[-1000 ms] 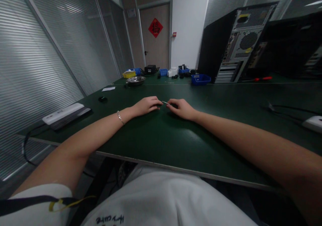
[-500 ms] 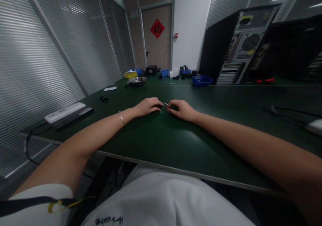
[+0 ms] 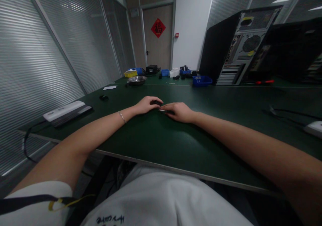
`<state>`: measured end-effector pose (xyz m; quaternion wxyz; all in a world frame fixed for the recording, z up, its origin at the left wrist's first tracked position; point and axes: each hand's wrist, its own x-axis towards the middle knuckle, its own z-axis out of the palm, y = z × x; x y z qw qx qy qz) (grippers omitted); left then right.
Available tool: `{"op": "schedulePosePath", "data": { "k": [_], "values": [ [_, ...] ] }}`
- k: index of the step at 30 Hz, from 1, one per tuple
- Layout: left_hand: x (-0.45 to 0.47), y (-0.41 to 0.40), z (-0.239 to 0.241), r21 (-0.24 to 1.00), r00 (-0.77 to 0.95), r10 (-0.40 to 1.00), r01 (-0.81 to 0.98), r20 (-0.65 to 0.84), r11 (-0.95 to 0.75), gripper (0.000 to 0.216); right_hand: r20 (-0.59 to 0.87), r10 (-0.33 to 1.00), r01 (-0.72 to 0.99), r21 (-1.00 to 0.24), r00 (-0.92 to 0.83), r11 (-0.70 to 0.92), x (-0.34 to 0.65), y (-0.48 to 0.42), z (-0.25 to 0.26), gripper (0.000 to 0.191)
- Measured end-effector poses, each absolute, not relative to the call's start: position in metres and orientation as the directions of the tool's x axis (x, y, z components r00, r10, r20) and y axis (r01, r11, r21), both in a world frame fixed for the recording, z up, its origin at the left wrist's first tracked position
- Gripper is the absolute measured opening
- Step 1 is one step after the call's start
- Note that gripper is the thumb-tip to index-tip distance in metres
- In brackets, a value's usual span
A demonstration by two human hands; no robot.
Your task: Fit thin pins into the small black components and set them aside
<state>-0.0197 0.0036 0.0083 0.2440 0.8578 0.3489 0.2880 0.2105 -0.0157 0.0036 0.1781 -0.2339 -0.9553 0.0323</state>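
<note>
Left hand (image 3: pixel 146 104): near side of the metal dish (image 3: pixel 137 80), slightly right of it. Narrow grip, thumb and fingers curled round a small dark part (image 3: pixel 156 102).
Right hand (image 3: pixel 181 112): also near side of the dish, further right. Fingers closed over a thin metal-shafted tool (image 3: pixel 163 110); shaft pokes out towards the left hand. Handle mostly hidden, exact type can't be told.
Hand gap: fingertips meet or nearly so; can't tell if tool touches part.
Dark part handling: looks light and stiff, probably hard plastic, maybe a bit slick. Best pinched by its sides, fingertips off the face the tool points at. Fragility can't be judged.
Tool handling: likely light, rigid; bare shaft probably slippery. Hold it further back, towards the palm.
Bracelet (image 3: pixel 122 117): left wrist, near side of dish.
Green tabletop (image 3: pixel 153 135): under dish and both hands.
Black item (image 3: pixel 103 97): left of dish, nearer; too small to name.
White power strip (image 3: pixel 64 111): further left and nearer than dish, cable attached.
Blue tray (image 3: pixel 202 81): right of dish, well apart.
PC tower (image 3: pixel 221 48): right of dish, beyond the tray, rear panel showing.
Red-handled screwdriver (image 3: pixel 265 82): far right of dish, past the tower.
</note>
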Motion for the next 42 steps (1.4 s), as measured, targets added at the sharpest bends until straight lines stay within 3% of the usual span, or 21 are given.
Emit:
{"op": "schedulePosePath", "data": {
  "k": [10,17,23,26,42],
  "values": [
    [-0.020,0.007,0.004,0.807,0.538,0.810,0.359,0.232,-0.469,0.037,0.346,0.467,0.454,-0.124,-0.814,0.882,0.211,-0.016,0.005,0.028],
    [-0.016,0.007,0.001,0.829,0.573,0.790,0.317,0.220,-0.461,0.034,0.393,0.519,0.499,-0.161,-0.759,0.852,0.210,-0.014,0.000,0.022],
    [-0.013,0.000,0.002,0.778,0.611,0.752,0.339,0.246,-0.530,0.033,0.450,0.677,0.489,-0.472,-0.582,0.734,0.209,-0.008,-0.003,0.021],
    [-0.010,-0.003,0.002,0.748,0.625,0.734,0.348,0.264,-0.565,0.034,0.472,0.709,0.448,-0.554,-0.524,0.701,0.207,-0.007,-0.003,0.023],
    [-0.002,-0.012,0.002,0.676,0.578,0.748,0.411,0.326,-0.612,0.036,0.542,0.691,0.385,-0.579,-0.477,0.719,0.204,-0.005,-0.007,0.019]
  ]
}}
